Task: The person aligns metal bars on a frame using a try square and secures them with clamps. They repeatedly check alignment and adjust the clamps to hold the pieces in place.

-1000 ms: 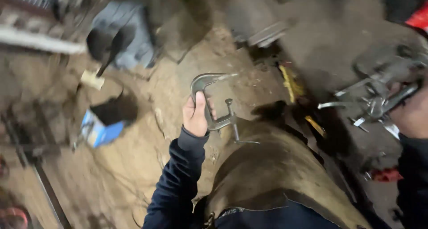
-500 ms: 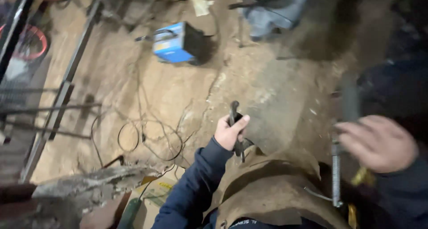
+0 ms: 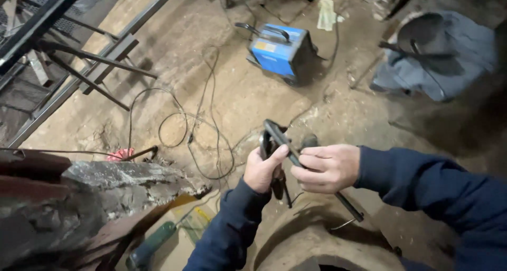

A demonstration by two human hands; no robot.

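Running off the far-left edge, a black steel frame is cut short; near-left, a grey rock hides the ground behind it. At centre, the left hand is clenched round a dark metal clamp, its lower part hidden. Just right, the right hand closes on the clamp's screw rod. Farther off sits a blue welding machine.

Dim, warm indoor light falls unevenly on the dirt floor; the right edge sinks into deep shadow. Near objects at lower left look soft; no glare.
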